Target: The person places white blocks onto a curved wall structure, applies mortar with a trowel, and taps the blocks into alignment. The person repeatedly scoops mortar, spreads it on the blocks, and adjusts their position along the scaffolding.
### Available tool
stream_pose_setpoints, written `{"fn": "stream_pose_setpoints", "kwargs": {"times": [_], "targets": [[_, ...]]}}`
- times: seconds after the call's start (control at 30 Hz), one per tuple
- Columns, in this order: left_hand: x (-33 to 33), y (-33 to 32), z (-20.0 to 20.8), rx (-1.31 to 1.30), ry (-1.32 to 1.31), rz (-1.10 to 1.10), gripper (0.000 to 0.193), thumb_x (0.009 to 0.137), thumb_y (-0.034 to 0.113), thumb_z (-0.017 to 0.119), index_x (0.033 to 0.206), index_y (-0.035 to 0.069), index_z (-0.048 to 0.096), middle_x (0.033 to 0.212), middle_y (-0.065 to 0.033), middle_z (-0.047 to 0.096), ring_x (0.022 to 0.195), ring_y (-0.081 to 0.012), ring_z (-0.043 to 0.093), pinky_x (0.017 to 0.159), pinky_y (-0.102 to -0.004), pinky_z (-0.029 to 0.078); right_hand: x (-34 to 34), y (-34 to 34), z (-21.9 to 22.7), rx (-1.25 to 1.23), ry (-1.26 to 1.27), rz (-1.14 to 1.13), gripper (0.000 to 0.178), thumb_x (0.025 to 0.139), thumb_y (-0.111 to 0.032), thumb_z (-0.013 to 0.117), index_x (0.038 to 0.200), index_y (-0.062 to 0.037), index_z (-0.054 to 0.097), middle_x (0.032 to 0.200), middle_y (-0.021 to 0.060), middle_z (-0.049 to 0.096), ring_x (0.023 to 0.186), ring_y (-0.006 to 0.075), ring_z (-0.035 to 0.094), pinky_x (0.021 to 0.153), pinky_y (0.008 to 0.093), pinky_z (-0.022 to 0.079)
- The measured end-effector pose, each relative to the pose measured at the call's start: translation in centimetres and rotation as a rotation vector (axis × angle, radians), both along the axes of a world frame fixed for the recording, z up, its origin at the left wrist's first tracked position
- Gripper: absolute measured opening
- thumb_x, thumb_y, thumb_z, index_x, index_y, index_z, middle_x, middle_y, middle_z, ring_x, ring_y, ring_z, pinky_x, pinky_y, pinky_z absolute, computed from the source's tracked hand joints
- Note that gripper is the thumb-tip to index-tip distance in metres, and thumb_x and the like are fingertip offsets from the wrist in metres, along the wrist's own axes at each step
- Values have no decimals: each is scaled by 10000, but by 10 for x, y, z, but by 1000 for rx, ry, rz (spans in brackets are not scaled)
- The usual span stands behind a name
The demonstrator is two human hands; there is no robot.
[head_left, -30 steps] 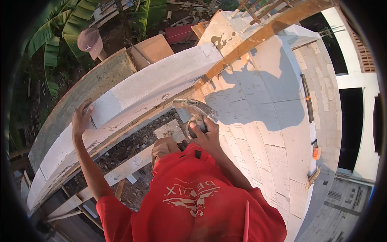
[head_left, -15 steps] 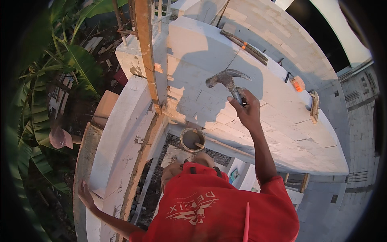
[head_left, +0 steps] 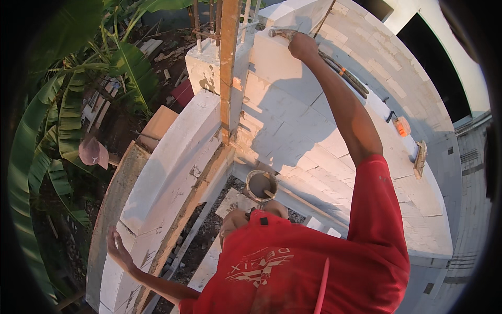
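Note:
My right hand (head_left: 303,47) is closed round a claw hammer (head_left: 282,33), stretched out to the far end of the white block wall (head_left: 293,99). The hammer's head lies over the wall's top; whether it touches cannot be made out, and its handle is hidden by my fist. Just right of my hand, a pair of long-handled cutters (head_left: 342,74) rests along the wall top. My left hand (head_left: 119,251) is at the outer edge of the low white block wall (head_left: 172,152) on the left, fingers stretched out and holding nothing.
A wooden post (head_left: 228,73) stands upright at the corner beside steel bars (head_left: 212,23). A bucket of grey mix (head_left: 261,185) sits below, by my knees. On the right wall top are an orange tool (head_left: 402,126) and a wooden float (head_left: 420,159). Banana leaves (head_left: 70,120) fill the left.
My right hand has carried the hammer forward, from in front of the wall to its far top end. My left hand stays at the low wall. The view has shifted slightly.

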State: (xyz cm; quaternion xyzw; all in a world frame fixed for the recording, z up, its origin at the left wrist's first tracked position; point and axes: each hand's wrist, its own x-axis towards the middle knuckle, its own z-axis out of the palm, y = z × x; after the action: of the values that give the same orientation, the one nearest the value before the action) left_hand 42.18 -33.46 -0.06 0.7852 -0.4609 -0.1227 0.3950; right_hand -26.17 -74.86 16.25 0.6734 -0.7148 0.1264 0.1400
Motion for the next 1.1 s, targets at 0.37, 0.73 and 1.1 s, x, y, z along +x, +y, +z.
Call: {"fn": "stream_pose_setpoints", "kwargs": {"times": [0.37,0.73,1.1], "targets": [[-1,16,21,-23,19,60,563,1027,443,585,1289,-52,647,1270,-183,690,1226,-272,627,1077,-385,443,11,15,0,-99,-46,121,307,859,-175,558,984,55,718,1021,304,713,980,468,701,895,516,557],[-57,-57,34,2,15,-223,611,1021,465,587,1309,-72,626,1247,-207,695,1206,-303,634,1070,-420,445,36,161,-22,-445,-277,442,299,947,-214,681,1142,12,665,1021,150,655,891,343,661,758,442,530],[-200,-166,28,133,209,-822,627,974,457,667,1302,-76,622,1272,-210,677,1229,-310,616,1078,-436,448,70,520,-399,671,-742,-486,384,862,-405,692,758,-41,761,827,221,718,782,427,685,791,509,549]]}}
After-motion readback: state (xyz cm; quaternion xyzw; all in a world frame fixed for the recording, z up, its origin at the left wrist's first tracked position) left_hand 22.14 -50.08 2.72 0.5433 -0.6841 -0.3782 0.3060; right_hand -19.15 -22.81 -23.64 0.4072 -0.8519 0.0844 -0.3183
